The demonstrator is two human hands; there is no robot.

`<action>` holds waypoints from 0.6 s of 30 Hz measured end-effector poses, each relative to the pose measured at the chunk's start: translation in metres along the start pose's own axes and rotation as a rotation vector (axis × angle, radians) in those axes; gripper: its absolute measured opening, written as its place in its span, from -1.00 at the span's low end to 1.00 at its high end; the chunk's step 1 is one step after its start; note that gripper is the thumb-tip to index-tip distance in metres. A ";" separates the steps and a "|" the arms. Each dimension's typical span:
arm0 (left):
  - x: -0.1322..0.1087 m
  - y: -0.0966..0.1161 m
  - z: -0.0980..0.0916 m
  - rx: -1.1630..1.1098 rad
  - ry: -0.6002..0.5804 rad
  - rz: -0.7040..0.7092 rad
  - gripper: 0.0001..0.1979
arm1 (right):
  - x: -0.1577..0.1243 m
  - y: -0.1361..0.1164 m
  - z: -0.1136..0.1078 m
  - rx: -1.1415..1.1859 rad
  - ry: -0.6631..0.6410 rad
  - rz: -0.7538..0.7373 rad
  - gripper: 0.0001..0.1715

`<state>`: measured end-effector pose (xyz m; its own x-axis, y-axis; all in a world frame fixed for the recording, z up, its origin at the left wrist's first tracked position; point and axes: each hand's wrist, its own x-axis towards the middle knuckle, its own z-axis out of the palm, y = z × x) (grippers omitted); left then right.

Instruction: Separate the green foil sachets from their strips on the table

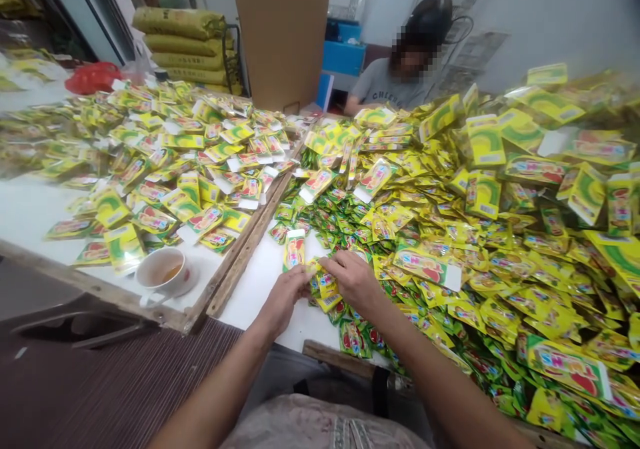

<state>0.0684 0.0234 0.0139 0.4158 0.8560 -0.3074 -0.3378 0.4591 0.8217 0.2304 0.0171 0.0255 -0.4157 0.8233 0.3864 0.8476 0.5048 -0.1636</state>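
Both of my hands meet over the near edge of the white table, with small yellow sachets (327, 285) gripped between them. My left hand (287, 295) pinches them from the left, fingers closed. From the right, my right hand (353, 279) holds the same sachets with bent fingers. Just beyond my left hand lies a small yellow carton (295, 247) with a white end flap. Green sachets (355, 339) lie under and beside my right hand, and a heap of yellow sachets (450, 235) spreads to the right. How many sachets I hold is hidden by my fingers.
A white cup (163, 274) with brown liquid stands near the left table's corner. Flattened-looking yellow cartons (190, 202) pile up on that table. Wooden edging (250, 242) runs between the tables. A person (400, 69) sits across; stacked yellow sacks (185, 49) stand behind.
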 end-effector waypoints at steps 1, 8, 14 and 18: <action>0.000 0.000 0.000 0.016 0.005 0.013 -0.73 | 0.000 -0.001 0.001 0.086 0.011 0.053 -0.66; 0.002 -0.003 -0.003 0.014 0.026 0.096 -0.63 | -0.006 -0.021 0.002 1.124 -0.089 0.763 -0.54; 0.023 0.012 -0.016 0.428 0.210 0.117 -0.58 | -0.008 -0.016 0.002 1.316 0.079 0.917 -0.53; 0.054 0.022 -0.027 1.015 0.594 0.200 -0.48 | -0.004 -0.002 0.000 1.055 0.104 0.891 -0.63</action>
<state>0.0608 0.0857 0.0025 -0.1139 0.9898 -0.0850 0.5813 0.1358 0.8022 0.2308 0.0128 0.0237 0.1949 0.9689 -0.1527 0.1440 -0.1822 -0.9727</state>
